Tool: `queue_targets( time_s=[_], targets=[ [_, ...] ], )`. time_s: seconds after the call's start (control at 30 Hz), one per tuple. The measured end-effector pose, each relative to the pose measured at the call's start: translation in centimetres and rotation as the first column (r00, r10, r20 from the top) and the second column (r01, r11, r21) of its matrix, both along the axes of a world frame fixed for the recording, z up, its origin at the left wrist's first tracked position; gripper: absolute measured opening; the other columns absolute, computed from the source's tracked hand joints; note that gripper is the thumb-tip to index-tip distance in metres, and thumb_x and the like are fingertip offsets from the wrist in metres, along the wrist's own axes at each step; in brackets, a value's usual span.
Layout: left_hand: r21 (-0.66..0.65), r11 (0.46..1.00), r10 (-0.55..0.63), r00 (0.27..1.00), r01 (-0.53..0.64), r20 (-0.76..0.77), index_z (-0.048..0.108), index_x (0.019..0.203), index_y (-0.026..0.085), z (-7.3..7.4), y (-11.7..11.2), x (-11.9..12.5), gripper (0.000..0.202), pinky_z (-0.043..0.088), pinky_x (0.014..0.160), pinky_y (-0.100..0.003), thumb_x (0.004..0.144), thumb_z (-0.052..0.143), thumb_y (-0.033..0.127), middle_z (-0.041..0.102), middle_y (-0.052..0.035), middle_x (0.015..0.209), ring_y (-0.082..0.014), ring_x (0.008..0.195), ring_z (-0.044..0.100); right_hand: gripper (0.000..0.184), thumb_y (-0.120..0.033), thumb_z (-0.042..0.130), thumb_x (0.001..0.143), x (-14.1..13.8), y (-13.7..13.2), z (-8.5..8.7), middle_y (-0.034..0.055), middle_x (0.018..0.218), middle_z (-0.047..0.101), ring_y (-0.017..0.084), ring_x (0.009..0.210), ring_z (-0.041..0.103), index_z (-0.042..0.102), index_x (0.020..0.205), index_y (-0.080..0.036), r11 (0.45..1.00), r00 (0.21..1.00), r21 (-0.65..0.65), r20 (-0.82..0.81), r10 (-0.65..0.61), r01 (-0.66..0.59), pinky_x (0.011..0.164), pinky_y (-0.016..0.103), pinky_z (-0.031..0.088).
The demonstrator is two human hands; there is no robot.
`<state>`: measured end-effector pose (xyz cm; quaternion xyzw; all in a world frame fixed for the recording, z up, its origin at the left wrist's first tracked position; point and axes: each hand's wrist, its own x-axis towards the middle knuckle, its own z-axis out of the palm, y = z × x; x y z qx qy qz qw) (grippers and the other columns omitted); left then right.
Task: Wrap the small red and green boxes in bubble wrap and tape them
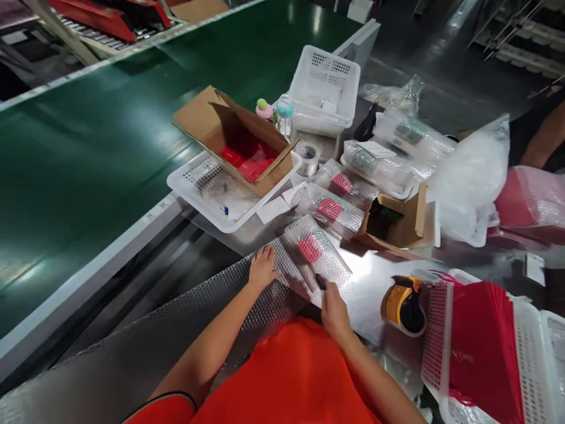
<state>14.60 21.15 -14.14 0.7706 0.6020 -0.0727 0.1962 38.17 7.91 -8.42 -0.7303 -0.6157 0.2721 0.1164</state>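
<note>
My left hand (263, 268) lies spread on a long sheet of bubble wrap (207, 297), which runs from the table down to the lower left. In my closed right hand (335, 309) is a small black utility knife (320, 281), its blade too small to make out. Just beyond both hands sits a bubble-wrapped package (315, 250) with a red patch. The knife is at the package's near side, beside the sheet; whether it touches either one I cannot tell. Further back lie two more wrapped packages, one with a red patch (330, 208) close behind the first.
An open cardboard box (265, 184) rests on a white basket (200, 206) beside the green conveyor (110, 129). A smaller box (417, 221) stands right of the packages. A yellow-black tape dispenser (399, 300) and red bags (485, 341) are at right. Another person's arm (545, 138) shows far right.
</note>
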Motion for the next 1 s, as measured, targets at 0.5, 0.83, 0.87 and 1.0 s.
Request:
queue_targets(
  time_s=[0.5,0.83,0.87,1.0],
  targets=[
    [-0.018,0.999,0.038,0.995,-0.037,0.09,0.04,0.155,0.013,-0.6,-0.1,-0.9,0.083,0.032,0.123,-0.045,0.077,0.069,0.017,0.033,-0.0135,0.166,-0.0308,0.152,0.032,0.07,-0.009,0.036,0.096,-11.0,13.6,-3.2,0.0237,0.144,0.053,0.027,0.109,0.072,0.022,0.164,-0.019,0.907,0.914,-0.368,0.26,0.312,-0.205,0.089,0.037,0.057],
    [-0.028,0.999,0.046,0.996,-0.044,0.081,0.04,0.155,0.017,-0.8,0.0,-0.8,0.082,0.035,0.12,-0.046,0.081,0.071,0.028,0.034,-0.014,0.166,-0.033,0.152,0.033,0.076,-0.008,0.05,0.086,1.5,-5.3,-3.0,0.0146,0.123,0.066,0.028,0.098,0.073,0.039,0.157,-0.031,0.912,0.929,-0.385,0.265,0.258,-0.143,0.079,0.033,0.058],
    [-0.028,0.999,0.045,0.996,-0.043,0.08,0.04,0.155,0.018,-0.8,-0.1,-0.7,0.081,0.035,0.12,-0.046,0.081,0.071,0.028,0.034,-0.014,0.166,-0.0328,0.152,0.033,0.073,-0.009,0.048,0.085,4.5,-8.6,-2.6,0.0138,0.118,0.068,0.028,0.093,0.073,0.044,0.154,-0.032,0.912,0.933,-0.396,0.277,0.229,-0.107,0.075,0.033,0.058],
    [-0.044,0.994,0.105,0.994,-0.104,0.022,0.044,0.15,0.012,-0.5,-0.1,-0.2,0.083,0.029,0.122,-0.05,0.075,0.077,0.03,0.028,-0.0195,0.167,-0.0364,0.154,0.027,0.068,-0.014,0.033,0.088,12.8,-15.2,-1.7,0.0155,0.113,0.068,0.03,0.079,0.073,0.05,0.15,-0.033,0.935,0.892,-0.298,0.449,-0.041,0.193,0.064,0.041,0.057]
  ],
)
